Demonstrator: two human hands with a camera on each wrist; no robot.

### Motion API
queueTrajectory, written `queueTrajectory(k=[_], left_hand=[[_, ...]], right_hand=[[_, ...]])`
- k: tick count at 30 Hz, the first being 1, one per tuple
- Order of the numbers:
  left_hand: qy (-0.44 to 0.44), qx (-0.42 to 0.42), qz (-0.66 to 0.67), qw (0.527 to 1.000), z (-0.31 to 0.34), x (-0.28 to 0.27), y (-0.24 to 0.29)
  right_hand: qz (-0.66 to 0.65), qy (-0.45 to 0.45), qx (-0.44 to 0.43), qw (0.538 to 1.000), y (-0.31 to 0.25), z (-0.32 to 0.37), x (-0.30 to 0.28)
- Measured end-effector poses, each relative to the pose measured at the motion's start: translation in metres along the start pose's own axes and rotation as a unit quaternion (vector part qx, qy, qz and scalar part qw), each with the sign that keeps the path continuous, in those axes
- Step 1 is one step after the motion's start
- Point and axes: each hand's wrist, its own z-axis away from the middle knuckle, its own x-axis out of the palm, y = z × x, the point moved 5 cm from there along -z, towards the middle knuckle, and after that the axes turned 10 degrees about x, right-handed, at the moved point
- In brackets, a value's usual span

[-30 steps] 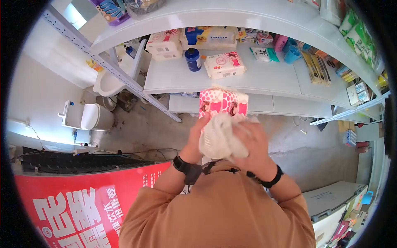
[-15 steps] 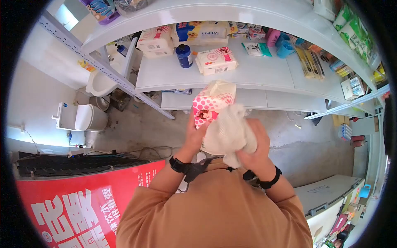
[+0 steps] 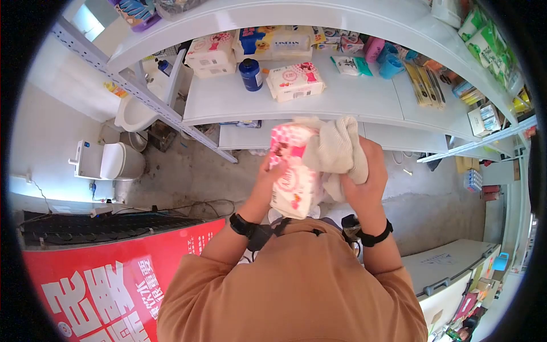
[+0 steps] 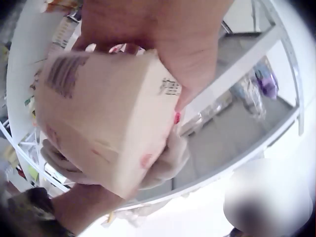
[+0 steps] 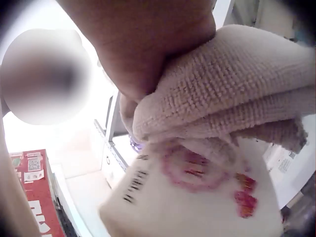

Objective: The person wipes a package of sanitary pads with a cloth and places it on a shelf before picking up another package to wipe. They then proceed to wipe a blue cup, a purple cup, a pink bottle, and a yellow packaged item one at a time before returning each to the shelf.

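In front of the body, my left hand [image 3: 265, 181] grips a white tissue pack [image 3: 293, 185] with pink dots and lettering by its left side. The pack is tilted, its printed face turned towards the head camera. A bunched, cream-coloured ribbed cloth [image 3: 340, 149] is in my right hand [image 3: 369, 178], fingers curled into its folds. The cloth lies against the pack's right side. From the left wrist, the pack's barcode side [image 4: 94, 108] shows, with the cloth [image 4: 173, 160] behind it. Seen from the right wrist, the cloth [image 5: 207, 91] overlaps the pack's upper part [image 5: 197, 197].
Ahead is a white shelf [image 3: 219, 108] bearing a similar tissue pack [image 3: 296, 81], a blue bottle [image 3: 250, 74], stacked packs [image 3: 211, 54] and blue cups [image 3: 391, 67]. Another shelf board [image 3: 364, 11] hangs above it. A red printed panel [image 3: 125, 273] stands at the lower left, a grey-lidded chest [image 3: 456, 265] at the lower right.
The pack has turned in my left hand, bringing its lettered face into view. My right hand has moved up and to the right with the cloth, from the pack's near part to its right side.
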Motion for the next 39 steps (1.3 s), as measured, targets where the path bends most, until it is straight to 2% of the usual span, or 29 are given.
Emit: queueTrajectory(k=[1, 2, 3, 4, 5, 6, 8, 9, 11, 12, 13, 14, 15, 16, 17, 21, 22, 23, 24, 26, 27, 29, 32, 34, 36, 38, 39], left_hand=[[0.033, -0.080, 0.183, 0.979, 0.003, 0.001, -0.004], [0.031, -0.081, 0.183, 0.979, 0.002, 0.001, -0.001], [0.029, -0.118, 0.243, 0.962, 0.004, 0.004, 0.000], [0.027, -0.154, 0.302, 0.940, 0.006, 0.007, 0.000], [0.038, -0.168, 0.272, 0.947, 0.007, 0.005, -0.001], [0.038, -0.168, 0.272, 0.947, 0.007, 0.004, -0.002], [0.025, -0.176, 0.315, 0.932, 0.005, 0.004, -0.007], [0.039, -0.174, 0.303, 0.936, 0.004, 0.000, -0.010], [0.007, -0.183, 0.271, 0.945, -0.003, -0.014, -0.036], [-0.025, -0.191, 0.241, 0.951, -0.006, -0.015, -0.041], [-0.001, -0.256, 0.319, 0.912, -0.002, -0.016, -0.050], [-0.001, -0.257, 0.318, 0.913, -0.008, 0.001, -0.039], [0.008, -0.256, 0.219, 0.941, -0.013, 0.011, -0.034], [0.017, -0.253, 0.119, 0.960, -0.017, 0.012, -0.033], [0.019, -0.246, 0.154, 0.957, -0.024, 0.011, -0.036], [0.032, -0.256, 0.197, 0.946, -0.023, 0.003, -0.024], [-0.053, -0.213, 0.015, 0.976, -0.025, 0.002, -0.019], [-0.135, -0.161, -0.167, 0.963, -0.027, 0.004, -0.015], [-0.133, -0.164, -0.169, 0.963, -0.030, 0.006, -0.014], [-0.182, -0.167, -0.237, 0.940, -0.042, 0.011, -0.013], [-0.182, -0.169, -0.238, 0.939, -0.047, 0.014, -0.009], [-0.161, -0.169, -0.211, 0.949, -0.063, 0.020, -0.001], [-0.118, -0.122, -0.239, 0.956, -0.107, 0.022, 0.020], [-0.158, -0.032, -0.311, 0.937, -0.154, 0.012, 0.042], [-0.158, -0.034, -0.358, 0.920, -0.198, 0.014, 0.067], [-0.166, 0.006, -0.429, 0.888, -0.247, 0.002, 0.073], [-0.165, 0.008, -0.430, 0.888, -0.266, -0.001, 0.073]], right_hand=[[-0.021, -0.031, 0.063, 0.997, 0.015, 0.001, 0.000], [-0.041, -0.061, 0.125, 0.989, 0.031, 0.002, 0.001], [-0.040, -0.060, 0.125, 0.990, 0.041, 0.007, 0.002], [-0.182, -0.095, 0.220, 0.954, 0.061, 0.016, 0.009], [-0.319, -0.128, 0.309, 0.887, 0.074, 0.024, 0.016], [-0.318, -0.128, 0.309, 0.887, 0.080, 0.027, 0.012], [-0.470, -0.185, 0.375, 0.777, 0.090, 0.035, 0.015], [-0.471, -0.183, 0.375, 0.777, 0.093, 0.036, 0.012], [-0.527, -0.241, 0.395, 0.713, 0.094, 0.043, 0.014], [-0.529, -0.239, 0.396, 0.711, 0.095, 0.046, 0.013], [-0.542, -0.238, 0.393, 0.704, 0.096, 0.049, 0.011], [-0.553, -0.237, 0.388, 0.698, 0.097, 0.049, 0.010], [-0.553, -0.236, 0.388, 0.699, 0.099, 0.047, 0.006], [-0.574, -0.223, 0.408, 0.674, 0.102, 0.047, 0.003], [-0.592, -0.211, 0.429, 0.649, 0.104, 0.047, -0.001], [-0.555, -0.213, 0.457, 0.662, 0.115, 0.054, 0.003], [-0.560, -0.189, 0.481, 0.648, 0.113, 0.055, 0.004], [-0.565, -0.166, 0.504, 0.632, 0.113, 0.055, 0.004], [-0.566, -0.167, 0.506, 0.629, 0.116, 0.056, 0.006], [-0.574, -0.198, 0.456, 0.651, 0.120, 0.050, 0.010], [-0.575, -0.197, 0.456, 0.650, 0.122, 0.048, 0.012], [-0.531, -0.212, 0.416, 0.707, 0.126, 0.039, 0.009], [-0.533, -0.219, 0.395, 0.716, 0.132, 0.028, 0.000], [-0.528, -0.183, 0.405, 0.724, 0.133, 0.029, -0.009], [-0.524, -0.145, 0.413, 0.731, 0.130, 0.032, -0.019], [-0.519, -0.097, 0.395, 0.752, 0.120, 0.035, -0.033], [-0.520, -0.098, 0.394, 0.752, 0.117, 0.039, -0.037]])
